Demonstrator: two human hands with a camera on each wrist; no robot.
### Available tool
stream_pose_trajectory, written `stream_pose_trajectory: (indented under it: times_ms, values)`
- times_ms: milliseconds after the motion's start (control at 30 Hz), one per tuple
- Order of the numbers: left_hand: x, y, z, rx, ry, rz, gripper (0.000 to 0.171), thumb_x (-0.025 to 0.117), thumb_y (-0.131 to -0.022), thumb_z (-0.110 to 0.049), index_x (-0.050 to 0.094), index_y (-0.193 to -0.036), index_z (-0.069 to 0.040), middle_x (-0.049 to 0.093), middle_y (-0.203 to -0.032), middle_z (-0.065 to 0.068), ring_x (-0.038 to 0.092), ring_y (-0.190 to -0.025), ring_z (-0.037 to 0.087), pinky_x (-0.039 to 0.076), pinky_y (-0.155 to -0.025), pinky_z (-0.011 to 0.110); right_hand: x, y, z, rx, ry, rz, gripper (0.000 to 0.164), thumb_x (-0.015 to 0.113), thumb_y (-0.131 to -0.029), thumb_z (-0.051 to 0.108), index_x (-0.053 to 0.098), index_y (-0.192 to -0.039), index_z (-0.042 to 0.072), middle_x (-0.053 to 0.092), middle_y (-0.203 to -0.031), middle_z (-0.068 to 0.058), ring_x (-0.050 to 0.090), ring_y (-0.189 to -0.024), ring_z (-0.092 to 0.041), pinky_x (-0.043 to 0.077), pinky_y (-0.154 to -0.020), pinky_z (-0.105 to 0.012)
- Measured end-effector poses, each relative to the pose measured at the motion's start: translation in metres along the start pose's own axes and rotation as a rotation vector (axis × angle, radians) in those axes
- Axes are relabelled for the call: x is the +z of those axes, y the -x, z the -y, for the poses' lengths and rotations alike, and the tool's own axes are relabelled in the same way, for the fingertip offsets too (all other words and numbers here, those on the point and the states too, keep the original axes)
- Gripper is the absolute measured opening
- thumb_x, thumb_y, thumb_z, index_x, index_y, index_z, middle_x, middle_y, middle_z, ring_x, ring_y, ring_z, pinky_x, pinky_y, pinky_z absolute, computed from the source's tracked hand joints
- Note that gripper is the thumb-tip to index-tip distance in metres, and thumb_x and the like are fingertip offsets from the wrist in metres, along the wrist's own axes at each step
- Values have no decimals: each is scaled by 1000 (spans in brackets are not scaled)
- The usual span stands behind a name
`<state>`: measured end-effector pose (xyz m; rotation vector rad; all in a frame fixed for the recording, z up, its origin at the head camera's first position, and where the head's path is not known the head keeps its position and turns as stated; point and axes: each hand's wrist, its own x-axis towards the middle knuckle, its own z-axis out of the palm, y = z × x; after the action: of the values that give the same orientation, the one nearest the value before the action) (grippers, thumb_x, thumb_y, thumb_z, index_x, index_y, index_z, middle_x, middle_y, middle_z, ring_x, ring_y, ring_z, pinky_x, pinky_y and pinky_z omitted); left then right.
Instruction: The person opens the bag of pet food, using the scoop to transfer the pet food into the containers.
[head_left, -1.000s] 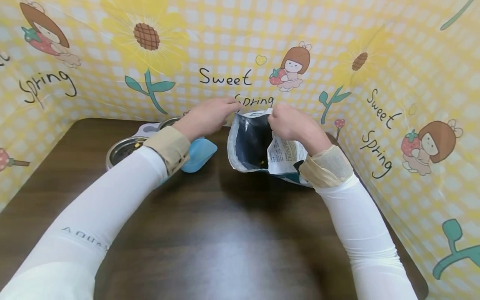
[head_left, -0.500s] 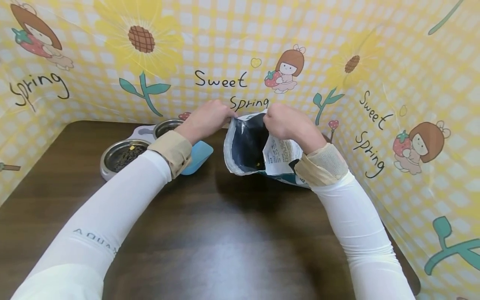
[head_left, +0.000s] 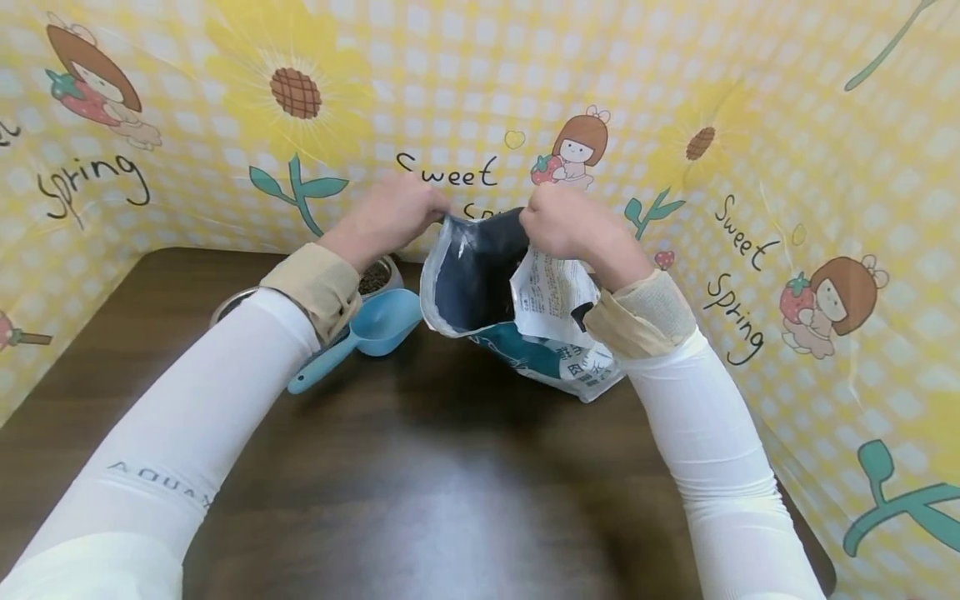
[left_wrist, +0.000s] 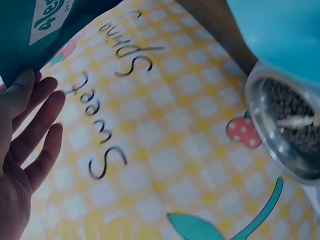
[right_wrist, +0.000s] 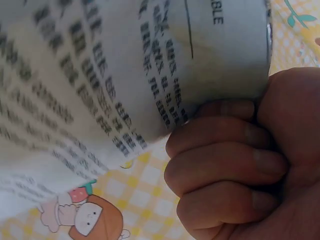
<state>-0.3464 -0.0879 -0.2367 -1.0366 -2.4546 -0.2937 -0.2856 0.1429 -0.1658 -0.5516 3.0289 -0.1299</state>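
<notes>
A teal and white pet food bag [head_left: 525, 354] tilts with its dark mouth facing left and toward me. My left hand [head_left: 390, 212] pinches one top corner between thumb and index finger; in the left wrist view the other fingers [left_wrist: 47, 145] are spread loosely. With curled fingers, my right hand [head_left: 570, 221] grips the opposite side of the rim, beside the printed white panel [right_wrist: 115, 90]. Left of the bag's mouth lies a light blue scoop [head_left: 386, 321], its handle pointing toward me.
Behind the scoop is a metal bowl [left_wrist: 255, 100] of brown kibble. Another bowl [head_left: 228, 304] is mostly hidden by my left sleeve. A patterned yellow cloth wall [head_left: 450, 83] surrounds the dark wooden table [head_left: 450, 500] at the back and sides.
Both hands have risen and shifted left, lifting the bag's mouth with them. More of the teal front now shows, and the mouth is close to the scoop.
</notes>
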Motion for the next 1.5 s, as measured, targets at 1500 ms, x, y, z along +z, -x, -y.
stream_pose_trajectory:
  times_ms: [1500]
  values:
    - [-9, -90, -27, -212, -174, 104, 22, 58, -100, -28, 77, -105, -21, 76, -100, 2, 60, -81, 18, 56, -70, 39, -31, 63, -88, 69, -376, -330, 56, 50, -94, 61, 54, -97, 6, 46, -77, -8, 44, -68, -27, 36, -57, -38]
